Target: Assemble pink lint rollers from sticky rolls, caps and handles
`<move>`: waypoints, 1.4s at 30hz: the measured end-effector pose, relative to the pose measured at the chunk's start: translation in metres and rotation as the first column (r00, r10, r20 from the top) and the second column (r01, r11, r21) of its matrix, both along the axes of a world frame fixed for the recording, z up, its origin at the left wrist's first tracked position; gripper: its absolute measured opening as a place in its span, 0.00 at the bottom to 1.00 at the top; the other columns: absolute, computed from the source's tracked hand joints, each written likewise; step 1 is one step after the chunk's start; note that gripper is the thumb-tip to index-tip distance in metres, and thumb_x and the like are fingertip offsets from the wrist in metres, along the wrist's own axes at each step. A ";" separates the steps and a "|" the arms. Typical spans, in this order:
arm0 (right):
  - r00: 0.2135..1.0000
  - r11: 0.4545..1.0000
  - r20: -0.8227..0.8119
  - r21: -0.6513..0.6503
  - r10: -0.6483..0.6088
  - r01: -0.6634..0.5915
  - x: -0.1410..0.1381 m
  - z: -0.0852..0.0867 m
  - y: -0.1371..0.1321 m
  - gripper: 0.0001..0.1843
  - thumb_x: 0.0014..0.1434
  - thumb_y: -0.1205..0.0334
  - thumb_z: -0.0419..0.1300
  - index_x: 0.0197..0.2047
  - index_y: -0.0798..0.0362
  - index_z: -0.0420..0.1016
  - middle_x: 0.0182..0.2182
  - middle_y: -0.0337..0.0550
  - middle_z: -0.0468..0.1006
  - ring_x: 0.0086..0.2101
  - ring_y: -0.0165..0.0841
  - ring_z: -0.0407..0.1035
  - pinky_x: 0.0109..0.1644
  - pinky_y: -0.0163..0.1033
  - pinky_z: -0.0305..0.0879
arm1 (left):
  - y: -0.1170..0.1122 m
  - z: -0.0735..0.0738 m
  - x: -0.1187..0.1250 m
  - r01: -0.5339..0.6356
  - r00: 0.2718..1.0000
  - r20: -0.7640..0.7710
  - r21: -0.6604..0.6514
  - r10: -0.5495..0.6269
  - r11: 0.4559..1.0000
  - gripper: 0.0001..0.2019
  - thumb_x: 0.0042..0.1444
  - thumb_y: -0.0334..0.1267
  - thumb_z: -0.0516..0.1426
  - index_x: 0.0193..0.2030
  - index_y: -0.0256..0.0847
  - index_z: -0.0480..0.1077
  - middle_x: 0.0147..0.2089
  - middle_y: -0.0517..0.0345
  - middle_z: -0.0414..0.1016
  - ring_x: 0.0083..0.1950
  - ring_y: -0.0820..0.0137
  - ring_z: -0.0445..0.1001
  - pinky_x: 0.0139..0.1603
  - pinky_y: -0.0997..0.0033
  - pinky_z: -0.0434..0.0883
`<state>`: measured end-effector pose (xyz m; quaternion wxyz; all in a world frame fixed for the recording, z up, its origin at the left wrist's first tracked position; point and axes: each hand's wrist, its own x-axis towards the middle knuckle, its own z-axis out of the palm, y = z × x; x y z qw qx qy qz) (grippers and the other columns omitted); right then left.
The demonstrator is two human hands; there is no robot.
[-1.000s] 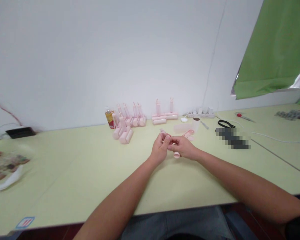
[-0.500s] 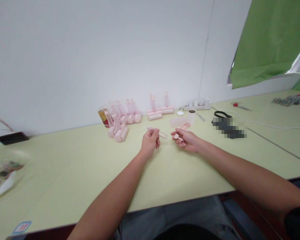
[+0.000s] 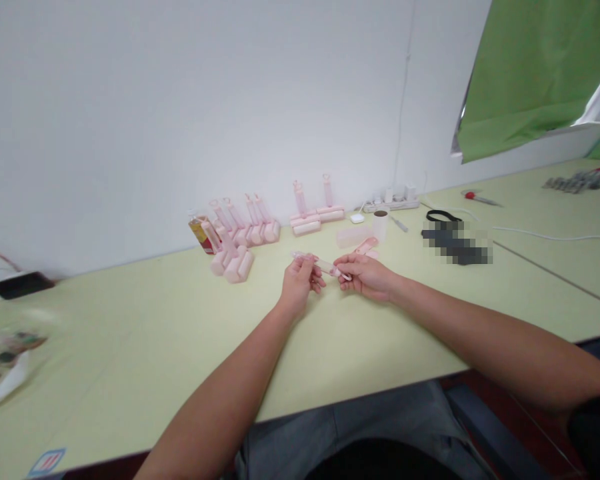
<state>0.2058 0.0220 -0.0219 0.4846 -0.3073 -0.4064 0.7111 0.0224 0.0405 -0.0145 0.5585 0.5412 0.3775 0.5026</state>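
My left hand (image 3: 301,281) is closed round a slim pale pink handle (image 3: 318,264) that sticks out to the right of its fingers. My right hand (image 3: 366,275) pinches a small pink piece against the handle's right end, so both hands meet over the yellow-green table (image 3: 130,333). Just behind my right hand lie a loose pink part (image 3: 366,247), a clear pink cover (image 3: 353,237) and a white roll (image 3: 380,225). Several assembled pink rollers (image 3: 240,233) stand by the wall.
Two more pink rollers (image 3: 313,217) stand upright at the back. A small bottle (image 3: 200,230), a power strip (image 3: 393,202), a black strap (image 3: 443,217), a red-handled tool (image 3: 480,198) and white cables (image 3: 555,235) lie further off. A bag (image 3: 5,353) sits at left.
My hands were pressed together, drew apart with a piece in each, and have now come back together at the handle's end. The view has shifted slightly.
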 end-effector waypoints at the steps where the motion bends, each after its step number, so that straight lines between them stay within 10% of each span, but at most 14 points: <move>1: 1.000 1.000 -0.009 0.006 0.001 -0.001 0.000 -0.001 0.000 0.11 0.54 0.67 0.67 0.40 0.56 0.72 0.27 0.39 0.75 0.24 0.25 0.68 0.30 0.33 0.73 | 0.000 0.000 0.000 -0.002 1.000 -0.002 0.001 0.002 1.000 0.25 0.53 0.60 0.59 0.44 0.38 0.66 0.26 0.64 0.69 0.21 0.76 0.72 0.16 0.80 0.63; 15: 0.995 0.993 -0.007 0.061 -0.103 0.103 -0.002 0.001 -0.001 0.19 0.45 0.66 0.74 0.41 0.55 0.75 0.31 0.39 0.78 0.26 0.25 0.72 0.31 0.32 0.73 | -0.002 -0.001 -0.003 0.082 0.996 -0.040 0.008 -0.081 0.997 0.22 0.51 0.53 0.63 0.42 0.38 0.68 0.29 0.63 0.70 0.22 0.76 0.73 0.16 0.80 0.64; 30: 0.918 0.840 0.297 0.539 -0.261 0.065 -0.006 -0.005 -0.007 0.17 0.62 0.48 0.60 0.44 0.53 0.67 0.21 0.33 0.73 0.20 0.27 0.68 0.24 0.33 0.65 | -0.013 0.009 0.000 0.258 0.962 0.108 -0.068 -0.249 0.964 0.17 0.50 0.44 0.63 0.43 0.38 0.66 0.27 0.63 0.72 0.23 0.72 0.75 0.17 0.78 0.66; 42: 0.871 0.757 0.341 0.651 -0.353 0.052 -0.006 -0.003 -0.016 0.16 0.65 0.48 0.56 0.47 0.50 0.63 0.26 0.33 0.71 0.19 0.25 0.63 0.21 0.32 0.59 | -0.012 0.004 0.007 0.170 0.985 0.042 -0.145 -0.166 0.975 0.26 0.55 0.61 0.51 0.25 0.36 0.66 0.20 0.60 0.65 0.16 0.74 0.67 0.14 0.76 0.58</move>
